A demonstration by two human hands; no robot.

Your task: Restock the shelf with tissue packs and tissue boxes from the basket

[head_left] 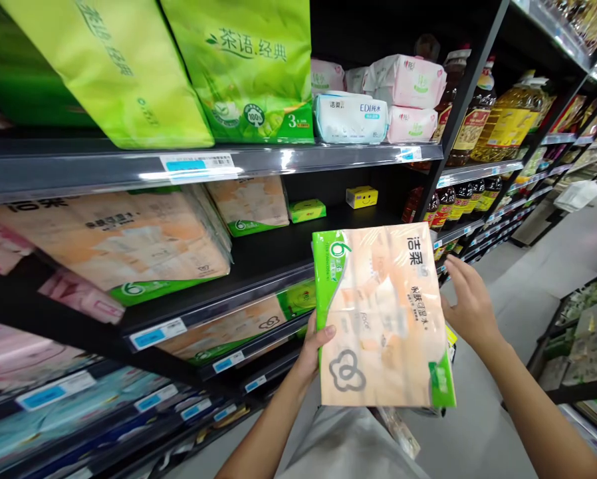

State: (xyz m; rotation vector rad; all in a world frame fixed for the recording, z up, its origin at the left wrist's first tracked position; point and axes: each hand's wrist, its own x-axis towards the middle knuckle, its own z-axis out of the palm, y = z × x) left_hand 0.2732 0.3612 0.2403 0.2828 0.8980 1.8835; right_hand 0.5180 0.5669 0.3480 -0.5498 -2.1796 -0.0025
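A peach and green pack of facial tissues (pixel 378 319) is held up in front of me, turned sideways so its printing runs vertically. My left hand (pixel 311 346) is closed on its left edge, the thumb on the front face and the other fingers mostly hidden behind. At the right edge of the pack is my right hand (pixel 468 299), open, with its fingers stretched out. Whether it touches the pack, I cannot tell. Similar tissue packs (pixel 163 233) stand on the middle shelf to the left, and another pack (pixel 251 203) sits farther back there.
Large green tissue bags (pixel 253 80) and wet wipes (pixel 351 120) line the upper shelf (pixel 298 156). A small yellow box (pixel 361 197) and a green packet (pixel 307 210) lie on the middle shelf. Oil bottles (pixel 510 123) stand beyond the shelf post. A low display (pixel 588 332) borders the aisle on the right.
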